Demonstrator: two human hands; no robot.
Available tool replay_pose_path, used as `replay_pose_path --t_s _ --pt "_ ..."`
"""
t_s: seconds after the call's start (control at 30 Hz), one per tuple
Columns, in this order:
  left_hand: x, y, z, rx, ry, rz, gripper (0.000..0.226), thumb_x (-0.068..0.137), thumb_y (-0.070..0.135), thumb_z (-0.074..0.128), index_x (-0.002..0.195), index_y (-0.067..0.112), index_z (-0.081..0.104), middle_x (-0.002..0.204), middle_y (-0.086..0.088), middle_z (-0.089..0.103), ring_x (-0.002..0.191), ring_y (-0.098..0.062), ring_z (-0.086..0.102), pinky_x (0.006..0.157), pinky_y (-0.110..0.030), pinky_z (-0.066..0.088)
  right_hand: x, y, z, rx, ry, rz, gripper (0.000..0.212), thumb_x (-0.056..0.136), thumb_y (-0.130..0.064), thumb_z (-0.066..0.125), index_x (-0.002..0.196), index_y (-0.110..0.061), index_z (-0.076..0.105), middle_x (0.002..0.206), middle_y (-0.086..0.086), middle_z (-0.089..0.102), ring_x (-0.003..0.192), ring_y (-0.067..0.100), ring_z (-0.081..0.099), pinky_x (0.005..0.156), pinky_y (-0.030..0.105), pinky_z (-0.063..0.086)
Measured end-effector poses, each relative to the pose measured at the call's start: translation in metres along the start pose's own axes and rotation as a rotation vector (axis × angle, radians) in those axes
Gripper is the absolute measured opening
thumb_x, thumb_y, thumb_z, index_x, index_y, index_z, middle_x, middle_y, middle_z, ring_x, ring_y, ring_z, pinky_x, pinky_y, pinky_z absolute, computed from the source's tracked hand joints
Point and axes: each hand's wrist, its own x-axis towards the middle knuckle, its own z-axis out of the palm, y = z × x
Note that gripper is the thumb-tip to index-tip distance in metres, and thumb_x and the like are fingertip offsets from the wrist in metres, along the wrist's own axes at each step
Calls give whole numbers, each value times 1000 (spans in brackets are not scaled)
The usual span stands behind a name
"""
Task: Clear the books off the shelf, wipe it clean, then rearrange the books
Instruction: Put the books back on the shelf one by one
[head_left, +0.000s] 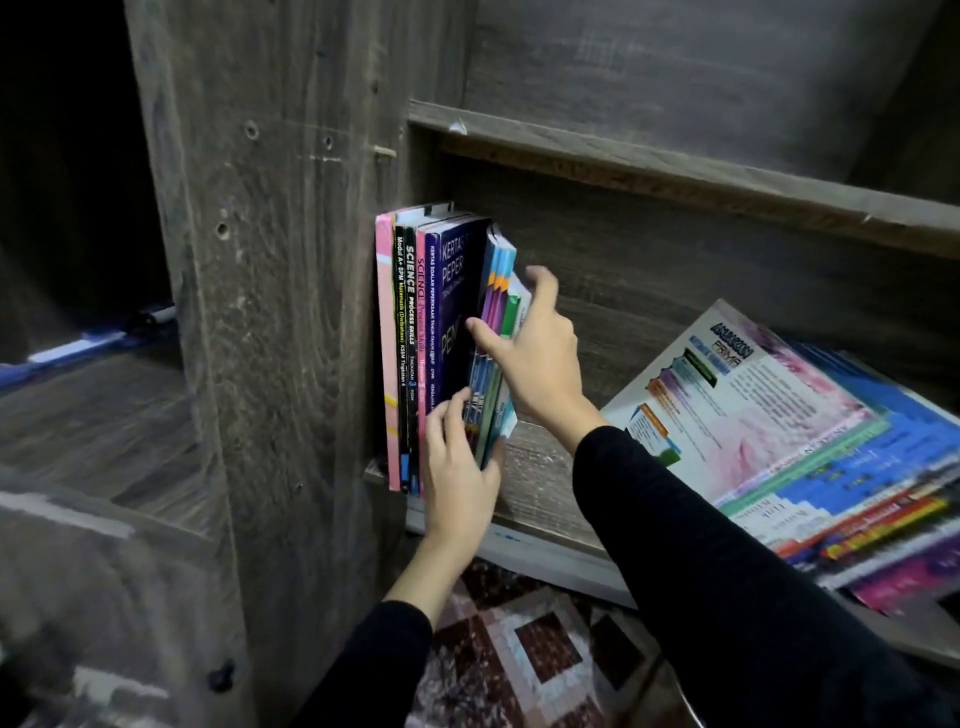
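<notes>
Several books stand upright (410, 343) at the left end of the grey wooden shelf (540, 488), pressed against its side panel. A bundle of thin blue-spined books (497, 291) leans against them on the right. My right hand (535, 353) grips this bundle near its middle, thumb on the spines and fingers behind. My left hand (460, 478) holds the bundle's bottom edge at the shelf front. A stack of books (810, 457) lies flat on the right part of the same shelf, a pale pink-and-white cover on top.
The tall side panel (280, 312) walls the shelf on the left; another shelf board (675, 166) runs close above. A lower surface (104, 415) with a blue item lies beyond the panel at left. A patterned rug (530, 654) covers the floor below.
</notes>
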Motion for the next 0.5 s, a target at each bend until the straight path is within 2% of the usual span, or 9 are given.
replay_pose_path --t_s 0.07,0.13,0.23,0.4,0.43,0.5 --pt "-9 -5 1 -4 -91 -22 76 81 20 74 145 14 33 142 -7 42 130 -19 43 105 -27 32 -4 4 -7 41 61 85 67 82 -39 71 133 -8 38 102 8 66 91 24 64 79 37 52" --pt "-20 -9 2 25 -177 -113 86 80 28 74 149 13 24 147 -9 39 133 -22 40 106 -26 28 -7 9 -13 42 104 174 52 81 -39 71 115 -6 50 93 7 66 85 24 63 71 35 50" --pt "-32 -7 8 144 -293 -154 79 87 29 66 150 12 21 144 -12 44 124 -29 51 102 -33 39 -11 16 -23 54 139 245 35 80 -36 73 89 -9 52 77 -1 60 68 15 57 54 27 38" --pt "-46 14 32 177 -472 -164 75 92 28 58 152 15 13 129 -14 58 110 -27 59 93 -33 46 -27 37 -56 -8 217 289 33 80 -33 73 88 -8 52 73 -3 57 63 9 51 47 19 31" --pt "-50 18 38 168 -490 -159 75 92 28 58 152 16 13 130 -12 58 109 -27 59 92 -33 47 -31 43 -64 -29 235 302 33 80 -33 73 88 -8 52 71 -4 54 62 7 48 45 16 30" --pt "-59 30 50 146 -531 -132 75 92 28 58 152 16 14 132 -10 57 108 -27 59 90 -32 45 -38 55 -83 -68 279 324 34 80 -32 73 88 -8 50 67 -6 50 59 6 45 43 18 28"
